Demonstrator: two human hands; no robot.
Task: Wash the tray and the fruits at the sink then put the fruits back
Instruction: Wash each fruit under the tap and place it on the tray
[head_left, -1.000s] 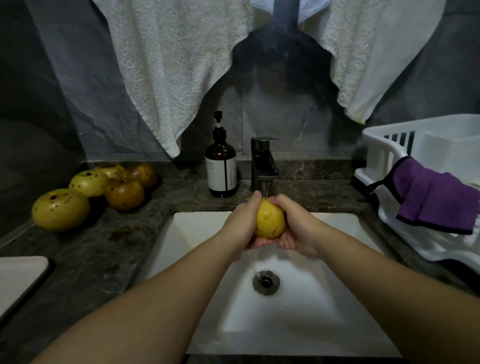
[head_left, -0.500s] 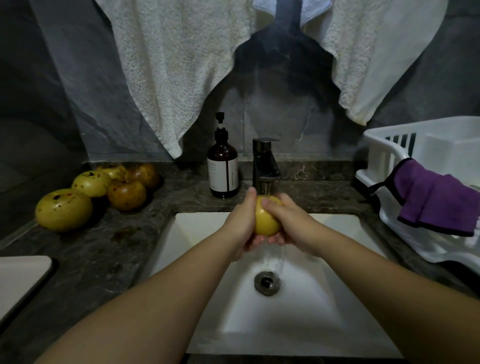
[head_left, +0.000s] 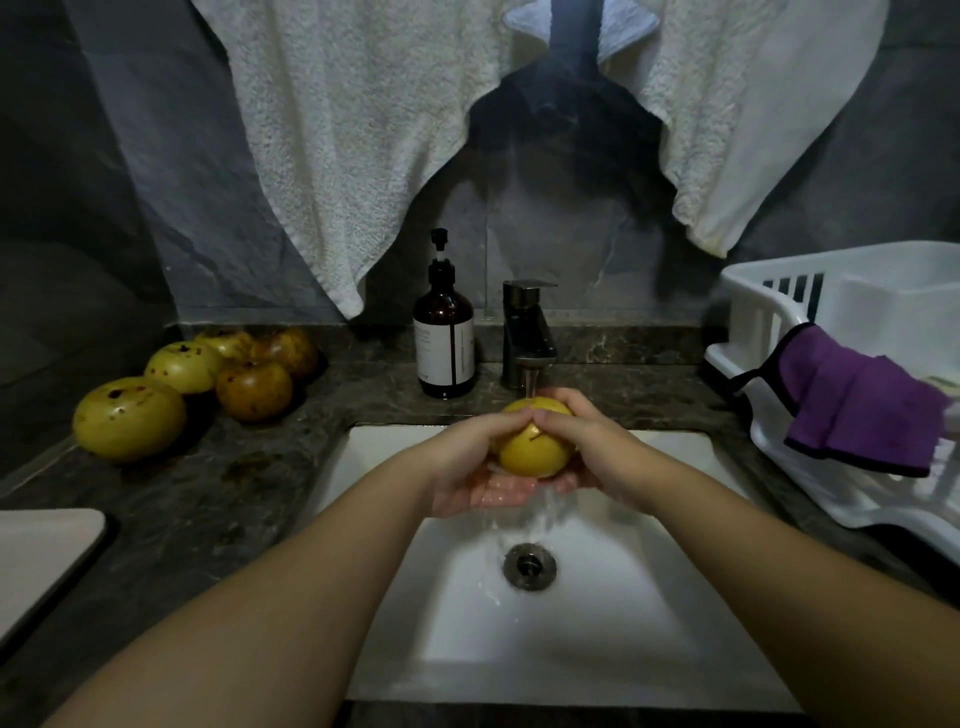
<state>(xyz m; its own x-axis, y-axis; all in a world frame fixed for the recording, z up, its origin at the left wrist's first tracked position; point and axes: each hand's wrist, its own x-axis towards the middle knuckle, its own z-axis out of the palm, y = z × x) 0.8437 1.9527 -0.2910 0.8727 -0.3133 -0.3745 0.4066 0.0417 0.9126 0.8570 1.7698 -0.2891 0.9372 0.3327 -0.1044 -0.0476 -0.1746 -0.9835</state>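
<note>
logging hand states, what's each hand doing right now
Left hand: curled round the yellow fruit, holding it.
Right hand: also gripping the fruit.

I held a fruit (head_left: 535, 452) over the sink (head_left: 571, 649), under the tap (head_left: 525, 332); more fruits (head_left: 197, 384) lay left, a rack (head_left: 852, 312) right.

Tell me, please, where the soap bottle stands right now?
In the head view, the soap bottle stands on the counter behind the sink, just left of the tap.
</note>
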